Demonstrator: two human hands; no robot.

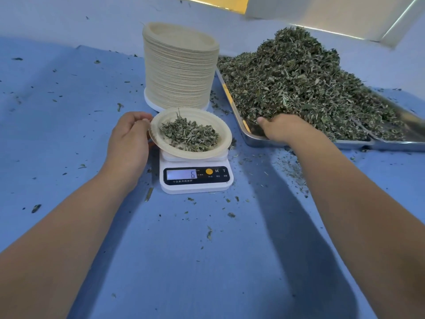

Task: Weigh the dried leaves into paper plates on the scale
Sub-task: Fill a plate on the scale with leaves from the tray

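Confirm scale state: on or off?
On: the scale has its display lit, reading 6. The left hand pinches the rim of the paper plate on it.

A table covered in blue cloth (207, 261) carries everything. Near its middle stands a small white digital kitchen scale (196, 180). Just beyond the scale rises a tall stack of beige paper plates (179, 67) on a white round base (151, 104). To the right lies a shiny steel tray (354, 145), its near-left corner close to the scale. Green dried-leaf crumbs (231, 214) are scattered over the cloth, thickest in front of the tray.

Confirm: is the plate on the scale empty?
No, the paper plate on the scale holds a small heap of dried leaves, and the left hand grips its rim.
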